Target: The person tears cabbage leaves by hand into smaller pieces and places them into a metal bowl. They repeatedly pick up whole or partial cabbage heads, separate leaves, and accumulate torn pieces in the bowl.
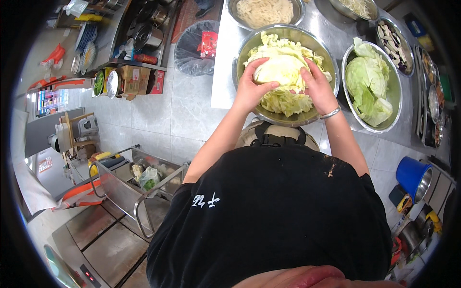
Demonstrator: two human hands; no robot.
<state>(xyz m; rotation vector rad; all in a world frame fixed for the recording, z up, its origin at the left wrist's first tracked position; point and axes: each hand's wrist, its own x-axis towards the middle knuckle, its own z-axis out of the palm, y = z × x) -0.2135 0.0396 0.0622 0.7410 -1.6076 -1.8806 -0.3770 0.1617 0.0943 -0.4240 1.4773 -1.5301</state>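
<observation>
Between my two hands is a pale yellow-green piece of cabbage (279, 72), held above a large metal bowl (328, 53). My left hand (252, 88) grips its left side, with the thumb laid along the near face. On the other side my right hand (319, 89), a silver bangle at its wrist, is closed around the edge. Torn cabbage leaves (288, 104) fill the bowl beneath and around the piece. To the right, a second metal bowl (399, 96) holds larger green cabbage pieces (368, 79).
A bowl of noodles (265, 12) stands behind on the steel table (224, 72). More filled bowls and trays line the right. A lined trash bin (185, 53) is left of the table, a metal cart (120, 182) lower left, a blue bucket (410, 175) lower right.
</observation>
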